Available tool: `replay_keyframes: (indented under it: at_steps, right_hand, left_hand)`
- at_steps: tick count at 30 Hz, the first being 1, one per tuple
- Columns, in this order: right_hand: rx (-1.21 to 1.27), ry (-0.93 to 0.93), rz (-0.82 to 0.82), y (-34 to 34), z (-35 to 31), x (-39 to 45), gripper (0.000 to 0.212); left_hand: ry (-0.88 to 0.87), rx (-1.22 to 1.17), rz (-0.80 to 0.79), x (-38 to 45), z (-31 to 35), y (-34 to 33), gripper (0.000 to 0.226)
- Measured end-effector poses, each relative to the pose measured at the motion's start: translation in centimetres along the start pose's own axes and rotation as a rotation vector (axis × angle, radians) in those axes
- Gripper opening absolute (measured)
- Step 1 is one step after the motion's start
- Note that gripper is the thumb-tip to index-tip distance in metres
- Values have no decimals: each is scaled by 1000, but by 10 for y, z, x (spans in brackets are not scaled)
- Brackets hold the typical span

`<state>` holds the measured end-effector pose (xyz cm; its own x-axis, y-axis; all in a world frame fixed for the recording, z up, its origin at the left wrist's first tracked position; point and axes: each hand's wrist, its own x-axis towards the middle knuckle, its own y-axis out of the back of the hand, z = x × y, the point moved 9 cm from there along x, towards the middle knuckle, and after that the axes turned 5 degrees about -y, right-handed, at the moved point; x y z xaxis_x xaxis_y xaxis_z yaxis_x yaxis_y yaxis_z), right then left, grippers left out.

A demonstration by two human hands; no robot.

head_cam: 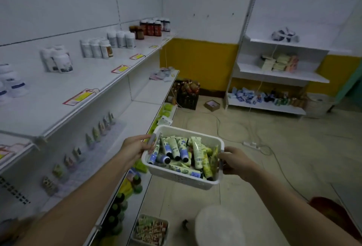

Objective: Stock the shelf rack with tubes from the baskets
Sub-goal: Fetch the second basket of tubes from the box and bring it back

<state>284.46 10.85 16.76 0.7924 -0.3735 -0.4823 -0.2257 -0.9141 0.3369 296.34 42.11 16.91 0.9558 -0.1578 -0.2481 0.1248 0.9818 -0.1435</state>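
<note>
While the white shelf rack (109, 89) runs along my left, I hold the white basket (182, 179) of tubes (196, 153) beside it, left hand (135, 145) and right hand (235, 159) gripping opposite rims.

Mid shelf (125, 126) front free, tubes (89, 140) behind.

Dim, flat indoor light, bluish cast, weak shadows. Wide-angle bending at edges. Overall soft; left shelf rack (58, 96) and lower corners smeared by blur.
</note>
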Motion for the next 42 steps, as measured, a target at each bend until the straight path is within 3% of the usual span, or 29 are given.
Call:
replay_keyframes:
  at_steps: [9,18,22,29,37,42]
  right_hand:
    - [-174,-100,-82,-50,-38,137,12]
    - [-470,-185,-292,-113,-24,274,20]
    - [-641,-115,-436,-164,-9,354,23]
    - [-799,-136,-786,-267,69,502,16]
    - [-955,-61,-833,-343,215,614,36]
    - [-980,77,-819,-405,293,655,22]
  left_hand:
    - [91,30,123,106,-43,41,41]
    - [249,3,326,146,-149,62,52]
    - [364,-26,452,152,-219,53,48]
    - [500,-102,903,175,-345,44,22]
    - [645,-237,1016,212,-538,31,10]
    - [549,-288,972,234,-643,56,7]
